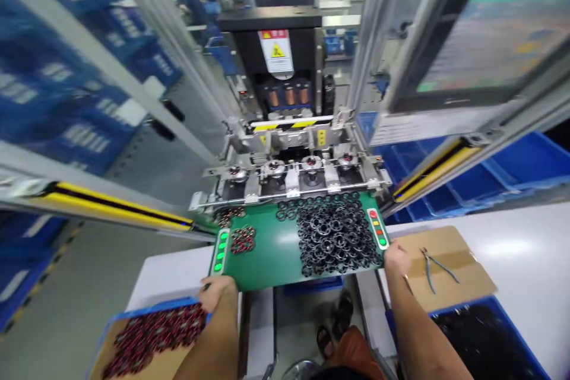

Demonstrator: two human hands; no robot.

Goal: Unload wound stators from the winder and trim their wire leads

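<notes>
My left hand [217,289] rests at the front left corner of a green work surface [271,255], just below a strip of green lights [220,251]; its fingers are curled down and hidden. My right hand [395,256] lies at the surface's right edge beside a strip of coloured buttons [376,228], knuckles up, fingers out of sight. A big heap of black rings [336,237] covers the right half of the green surface. A small cluster of red-wound rings [243,240] sits at its left. Behind stands a machine fixture [291,169] with several round stations.
A blue bin [146,338] of red-wound rings sits at lower left. Another blue bin [485,338] with dark parts is at lower right. Cutters [434,267] lie on a cardboard sheet [445,264]. Yellow-black guard bars flank the machine. Blue crates stand on both sides.
</notes>
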